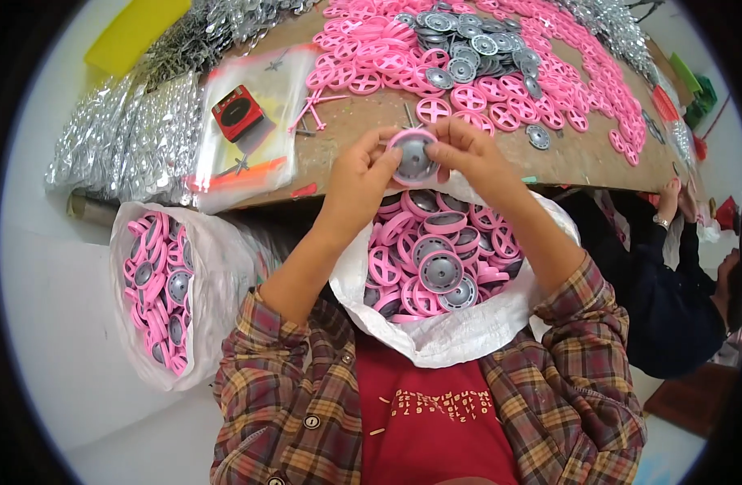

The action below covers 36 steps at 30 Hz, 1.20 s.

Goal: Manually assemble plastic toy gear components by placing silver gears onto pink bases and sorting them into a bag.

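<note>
Just above the table's near edge, a small toy wheel [415, 164] with a pink rim and a grey hubcap disc is held between both hands. My left hand [366, 168] pinches its left side, and my right hand [471, 152] grips the right side with the thumb on the disc. Below them a white woven sack [435, 349] gapes in my lap, full of pink-and-grey wheels [440, 271]. Beyond my hands lies a large spread of loose pink spoked wheel rims [371, 50], with a pile of grey discs [484, 44] on top. One grey disc [538, 136] lies apart on the right.
A second sack [217, 299] of wheels stands at the left. Silvery wrapped strips [128, 145] hang over the table's left edge. A red device [238, 113] rests on clear plastic bags [286, 97]. At the right sits another person [654, 299] in dark clothes.
</note>
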{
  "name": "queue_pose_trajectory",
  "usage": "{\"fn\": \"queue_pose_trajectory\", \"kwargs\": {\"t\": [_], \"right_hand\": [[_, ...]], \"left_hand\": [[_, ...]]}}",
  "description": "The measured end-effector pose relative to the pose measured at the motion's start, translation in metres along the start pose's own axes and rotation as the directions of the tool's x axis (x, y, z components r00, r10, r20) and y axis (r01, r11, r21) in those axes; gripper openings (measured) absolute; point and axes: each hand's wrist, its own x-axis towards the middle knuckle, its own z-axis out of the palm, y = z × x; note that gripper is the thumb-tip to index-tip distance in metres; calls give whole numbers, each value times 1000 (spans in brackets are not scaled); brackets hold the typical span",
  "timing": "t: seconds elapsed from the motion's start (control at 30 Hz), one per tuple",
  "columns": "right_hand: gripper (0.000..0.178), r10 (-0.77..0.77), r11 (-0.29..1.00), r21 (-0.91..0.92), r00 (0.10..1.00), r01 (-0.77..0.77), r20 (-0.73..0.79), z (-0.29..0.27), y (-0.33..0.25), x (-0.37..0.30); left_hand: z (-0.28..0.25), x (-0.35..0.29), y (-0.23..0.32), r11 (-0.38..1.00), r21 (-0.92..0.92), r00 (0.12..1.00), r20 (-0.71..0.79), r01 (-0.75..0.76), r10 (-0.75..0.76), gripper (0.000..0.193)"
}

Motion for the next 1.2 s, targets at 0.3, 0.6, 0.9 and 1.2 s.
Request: {"fn": "queue_pose_trajectory", "kwargs": {"t": [0.3,0.6,0.9,1.2], "right_hand": [[17,178,938,-318,979,-139,99,-49,-3,12],[40,-272,473,-872,920,-128,-282,-116,65,129],[25,-63,698,-684,933,-212,-354,-128,85,120],[27,-194,960,-253,933,118,-302,-33,26,74]], "left_hand": [[-16,-5,7,959,284,930,350,11,-114,33],[-84,130,-58,375,919,882,-74,-121,465,15],[-92,168,-90,116,980,856,82,-163,511,13],[-36,85,-16,933,-345,989,-69,100,-132,26]]}}
